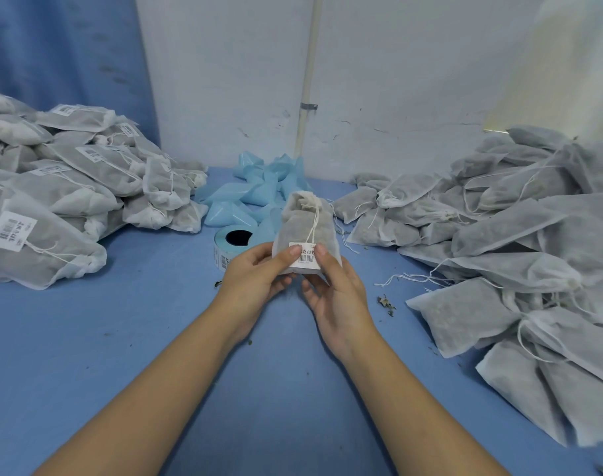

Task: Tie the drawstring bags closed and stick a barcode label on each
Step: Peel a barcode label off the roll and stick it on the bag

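**Label going on, bag already tied**

My left hand (259, 273) and right hand (331, 290) hold one bag (303, 225) above the blue table (156, 338), in front of the label roll (231, 242). Both hands pinch its near end, with thumbs flat on the barcode label (305, 257) and fingers curled underneath. The drawstring (314, 221) looks cinched, so I judge the tying done and the sticking in hand. The bag's long axis runs away from me, with the gathered neck at the far, raised end. Next I'd rub the label's edges down, then drop the bag on the labelled pile (70, 187) to my left.
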`<action>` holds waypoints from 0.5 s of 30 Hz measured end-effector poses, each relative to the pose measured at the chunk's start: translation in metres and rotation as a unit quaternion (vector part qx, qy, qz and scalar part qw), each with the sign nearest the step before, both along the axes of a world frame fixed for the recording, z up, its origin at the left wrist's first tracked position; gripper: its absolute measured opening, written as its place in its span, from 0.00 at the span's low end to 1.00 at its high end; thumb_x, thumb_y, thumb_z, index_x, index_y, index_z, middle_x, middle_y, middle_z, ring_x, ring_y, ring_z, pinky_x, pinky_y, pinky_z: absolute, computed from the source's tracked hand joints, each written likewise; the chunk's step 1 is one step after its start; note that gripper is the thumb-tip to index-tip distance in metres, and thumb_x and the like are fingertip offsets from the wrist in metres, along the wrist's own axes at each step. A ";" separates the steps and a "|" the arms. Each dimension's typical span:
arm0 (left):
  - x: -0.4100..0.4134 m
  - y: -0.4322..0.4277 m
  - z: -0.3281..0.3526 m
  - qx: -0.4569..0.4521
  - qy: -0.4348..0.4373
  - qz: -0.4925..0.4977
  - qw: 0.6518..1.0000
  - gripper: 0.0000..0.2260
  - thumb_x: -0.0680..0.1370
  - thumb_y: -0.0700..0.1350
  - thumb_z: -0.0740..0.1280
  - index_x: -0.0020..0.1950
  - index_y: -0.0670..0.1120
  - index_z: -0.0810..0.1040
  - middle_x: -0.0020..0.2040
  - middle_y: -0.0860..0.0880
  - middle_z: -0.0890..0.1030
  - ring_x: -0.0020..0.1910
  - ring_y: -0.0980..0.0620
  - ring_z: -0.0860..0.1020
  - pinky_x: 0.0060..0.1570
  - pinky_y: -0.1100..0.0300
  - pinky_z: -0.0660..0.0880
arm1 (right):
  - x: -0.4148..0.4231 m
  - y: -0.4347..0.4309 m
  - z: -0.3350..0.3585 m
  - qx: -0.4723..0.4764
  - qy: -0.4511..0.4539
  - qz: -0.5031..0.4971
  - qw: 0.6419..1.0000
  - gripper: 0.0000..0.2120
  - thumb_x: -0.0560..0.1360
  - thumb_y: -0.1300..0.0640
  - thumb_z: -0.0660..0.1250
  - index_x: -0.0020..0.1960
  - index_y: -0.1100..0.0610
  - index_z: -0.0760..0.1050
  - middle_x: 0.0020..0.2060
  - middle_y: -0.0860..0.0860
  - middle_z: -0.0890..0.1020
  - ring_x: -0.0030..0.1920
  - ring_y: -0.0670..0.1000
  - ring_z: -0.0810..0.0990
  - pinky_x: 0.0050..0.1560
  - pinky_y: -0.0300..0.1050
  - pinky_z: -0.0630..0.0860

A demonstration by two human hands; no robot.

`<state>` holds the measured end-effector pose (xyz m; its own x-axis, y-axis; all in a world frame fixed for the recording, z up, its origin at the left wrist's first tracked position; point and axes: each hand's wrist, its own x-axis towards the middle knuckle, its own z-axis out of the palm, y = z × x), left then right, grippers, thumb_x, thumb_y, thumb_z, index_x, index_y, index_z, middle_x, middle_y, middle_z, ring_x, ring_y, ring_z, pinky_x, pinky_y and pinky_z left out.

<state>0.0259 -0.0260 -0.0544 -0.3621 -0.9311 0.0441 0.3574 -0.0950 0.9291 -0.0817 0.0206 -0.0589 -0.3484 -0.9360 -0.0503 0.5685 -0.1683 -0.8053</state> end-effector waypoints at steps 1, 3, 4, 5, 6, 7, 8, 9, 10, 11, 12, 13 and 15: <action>0.001 0.000 0.001 0.013 0.020 -0.011 1.000 0.05 0.74 0.42 0.70 0.48 0.43 0.82 0.43 0.49 0.84 0.40 0.57 0.81 0.38 0.67 0.76 | 0.000 0.000 0.000 -0.002 -0.001 -0.001 1.000 0.04 0.74 0.57 0.69 0.49 0.55 0.77 0.41 0.49 0.83 0.40 0.46 0.81 0.40 0.37 0.76; 0.002 0.000 0.002 0.030 0.051 -0.032 0.998 0.04 0.71 0.43 0.71 0.43 0.45 0.85 0.42 0.49 0.85 0.40 0.57 0.82 0.39 0.68 0.77 | 0.000 0.000 0.000 -0.011 -0.013 0.000 1.000 0.04 0.74 0.58 0.69 0.48 0.55 0.77 0.40 0.49 0.83 0.39 0.45 0.81 0.40 0.36 0.77; 0.002 0.000 0.002 0.032 0.058 -0.040 0.997 0.04 0.69 0.44 0.71 0.40 0.45 0.86 0.42 0.49 0.85 0.40 0.58 0.82 0.39 0.68 0.77 | 0.000 0.000 0.000 -0.017 -0.022 0.001 1.000 0.04 0.73 0.58 0.69 0.48 0.56 0.77 0.40 0.50 0.83 0.39 0.45 0.81 0.40 0.36 0.77; 0.003 0.000 0.002 0.032 0.062 -0.046 0.996 0.04 0.68 0.45 0.72 0.39 0.46 0.86 0.42 0.50 0.85 0.40 0.58 0.82 0.39 0.68 0.77 | 0.000 0.000 0.000 -0.023 -0.031 0.003 0.999 0.04 0.73 0.59 0.69 0.48 0.57 0.77 0.40 0.50 0.83 0.39 0.45 0.81 0.41 0.36 0.77; 0.003 0.000 0.002 0.034 0.068 -0.050 0.996 0.05 0.67 0.45 0.72 0.38 0.47 0.86 0.42 0.50 0.85 0.40 0.59 0.81 0.39 0.68 0.77 | 0.001 0.000 0.000 -0.028 -0.037 0.005 0.999 0.05 0.73 0.59 0.69 0.48 0.58 0.77 0.40 0.51 0.83 0.39 0.45 0.82 0.41 0.36 0.78; 0.003 0.000 0.002 0.037 0.073 -0.052 0.995 0.05 0.67 0.45 0.72 0.38 0.47 0.86 0.42 0.50 0.85 0.40 0.59 0.81 0.39 0.69 0.77 | 0.001 0.000 0.000 -0.032 -0.040 0.005 0.999 0.05 0.72 0.60 0.69 0.48 0.58 0.77 0.40 0.51 0.83 0.39 0.45 0.82 0.41 0.36 0.78; 0.003 0.000 0.002 0.039 0.075 -0.053 0.995 0.05 0.67 0.45 0.72 0.38 0.47 0.86 0.41 0.50 0.85 0.39 0.59 0.81 0.38 0.69 0.77 | 0.001 0.000 0.000 -0.033 -0.041 0.005 0.999 0.06 0.72 0.60 0.70 0.48 0.58 0.78 0.40 0.51 0.83 0.40 0.45 0.82 0.40 0.35 0.78; 0.003 0.001 0.003 0.038 0.069 -0.051 0.996 0.05 0.67 0.46 0.72 0.38 0.46 0.86 0.41 0.50 0.85 0.38 0.59 0.81 0.38 0.68 0.77 | 0.001 0.000 0.000 -0.031 -0.039 0.002 0.999 0.06 0.72 0.60 0.70 0.48 0.58 0.78 0.40 0.51 0.83 0.40 0.45 0.82 0.40 0.35 0.78; 0.004 0.001 0.004 0.031 0.051 -0.044 0.997 0.07 0.67 0.47 0.72 0.38 0.46 0.86 0.39 0.50 0.84 0.35 0.59 0.80 0.37 0.68 0.77 | 0.001 -0.001 0.000 -0.028 -0.036 -0.001 0.999 0.06 0.72 0.59 0.70 0.48 0.58 0.77 0.40 0.51 0.83 0.39 0.45 0.81 0.40 0.35 0.77; 0.004 0.001 0.004 0.015 0.017 -0.032 0.999 0.09 0.67 0.50 0.72 0.39 0.45 0.86 0.37 0.50 0.83 0.32 0.57 0.78 0.34 0.67 0.76 | 0.000 -0.001 -0.001 -0.023 -0.031 -0.004 0.999 0.06 0.72 0.59 0.70 0.48 0.58 0.77 0.40 0.51 0.83 0.39 0.45 0.81 0.40 0.35 0.77; 0.005 0.001 0.003 -0.006 -0.028 -0.019 0.999 0.12 0.67 0.52 0.72 0.41 0.44 0.85 0.34 0.49 0.81 0.28 0.56 0.75 0.30 0.66 0.74 | 0.000 -0.001 -0.001 -0.017 -0.026 -0.005 1.000 0.06 0.73 0.58 0.70 0.49 0.58 0.77 0.40 0.51 0.82 0.38 0.45 0.80 0.40 0.35 0.77; 0.006 0.001 0.002 -0.029 -0.075 -0.008 0.997 0.14 0.69 0.54 0.72 0.43 0.43 0.83 0.30 0.49 0.79 0.24 0.55 0.71 0.25 0.66 0.70 | -0.001 -0.001 -0.002 -0.011 -0.019 -0.006 1.000 0.06 0.73 0.57 0.70 0.49 0.57 0.77 0.40 0.50 0.82 0.38 0.45 0.80 0.39 0.35 0.76; 0.005 0.002 0.002 -0.042 -0.118 0.002 0.992 0.14 0.74 0.53 0.70 0.45 0.41 0.80 0.24 0.50 0.72 0.20 0.56 0.65 0.20 0.67 0.63 | -0.002 -0.001 -0.002 0.004 -0.002 -0.006 1.000 0.07 0.73 0.55 0.70 0.49 0.56 0.77 0.40 0.49 0.82 0.38 0.44 0.79 0.40 0.36 0.76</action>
<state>0.0310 -0.0235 -0.0526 -0.3677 -0.9292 0.0362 0.1295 -0.0126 0.9915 -0.0839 0.0196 -0.0612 -0.3596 -0.9313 -0.0588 0.5694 -0.1690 -0.8045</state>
